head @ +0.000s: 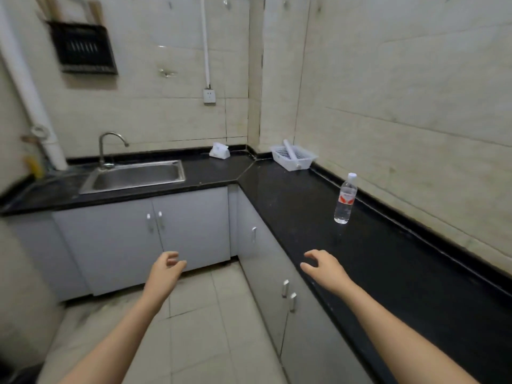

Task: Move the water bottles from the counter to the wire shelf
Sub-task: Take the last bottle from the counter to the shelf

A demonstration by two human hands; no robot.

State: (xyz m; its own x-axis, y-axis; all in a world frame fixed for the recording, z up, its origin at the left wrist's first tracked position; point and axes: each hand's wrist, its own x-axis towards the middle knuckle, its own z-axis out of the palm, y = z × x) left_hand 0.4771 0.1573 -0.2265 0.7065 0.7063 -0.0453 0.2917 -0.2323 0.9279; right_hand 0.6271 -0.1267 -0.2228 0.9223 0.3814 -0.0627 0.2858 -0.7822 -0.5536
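Observation:
One clear water bottle (345,199) with a white cap and a red-and-white label stands upright on the black counter (388,259) at the right, close to the wall. My right hand (324,268) hovers over the counter's front edge, below and left of the bottle, fingers apart and holding nothing. My left hand (166,270) is out over the floor in front of the grey cabinets, also empty with fingers loosely curled. A black wire rack (83,48) hangs on the wall at the upper left.
A steel sink (135,176) with a tap sits in the left counter. A tissue pack (219,151) lies near the corner. A white plastic basket (293,157) holding a white roll stands at the back right. Grey cabinet doors line both counters.

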